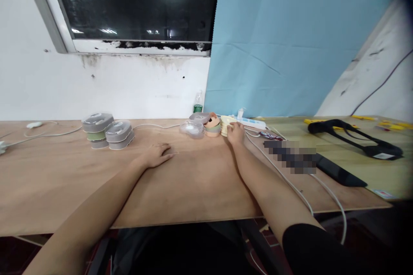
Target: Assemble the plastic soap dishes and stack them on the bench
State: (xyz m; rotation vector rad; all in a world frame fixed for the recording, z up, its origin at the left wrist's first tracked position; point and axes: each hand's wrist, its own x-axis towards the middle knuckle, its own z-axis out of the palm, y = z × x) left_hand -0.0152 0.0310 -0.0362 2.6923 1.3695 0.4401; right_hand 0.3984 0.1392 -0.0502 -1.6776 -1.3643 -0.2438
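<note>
My right hand [236, 132] reaches to the back of the table, its bent fingers on the near right side of a stack of pale yellow, rounded pieces [226, 124]. Part of that stack is hidden behind the hand. Just left of it are peach and green container pieces [213, 126], beside clear plastic lids [192, 129]. My left hand [159, 155] rests on the wooden table [190, 184], thumb and fingers apart, holding nothing. Farther left stand two stacks of lidded containers: a taller grey and green one [97, 130] and a shorter grey one [119, 134].
A bottle with a green label [198, 102] stands against the wall. A white power strip [251, 123] lies behind my right hand. White cables [280, 172] cross the right side near a dark phone-like slab [342, 169] and a black frame-like object [358, 137].
</note>
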